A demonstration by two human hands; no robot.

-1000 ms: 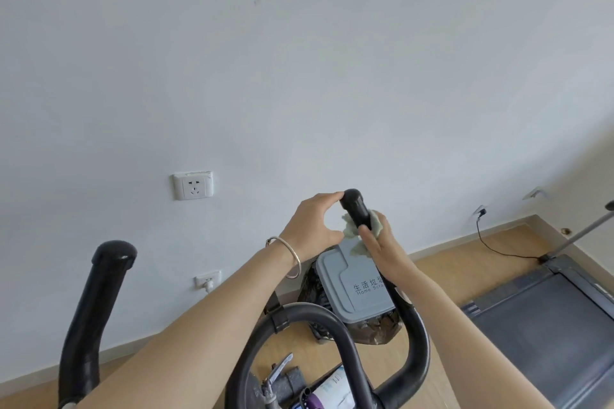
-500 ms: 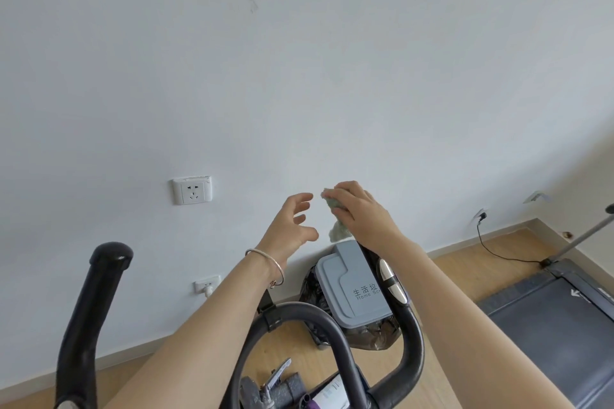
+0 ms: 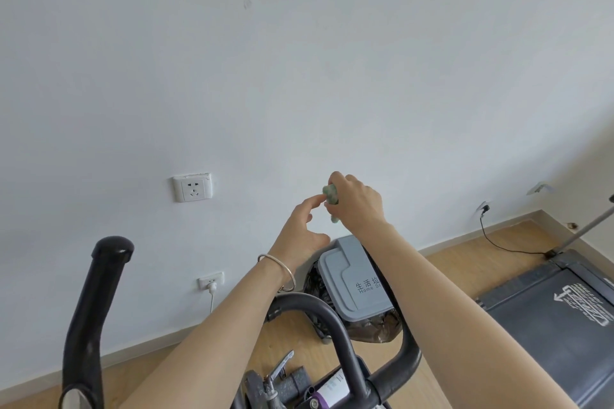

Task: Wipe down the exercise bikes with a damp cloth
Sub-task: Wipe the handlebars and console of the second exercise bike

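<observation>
The grey bin lid (image 3: 345, 276) reads "生活垃" above "Home Sc", both cut short on the right.

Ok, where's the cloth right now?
Head view, centre: the cloth is bunched in the right hand, up in front of the wall above the grey bin, with the left hand pointing its index fingertip right beside it.

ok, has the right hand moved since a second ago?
Yes. The right hand with the cloth went up the handlebar: it overlapped the bin lid before, and now it is above the lid.
</observation>
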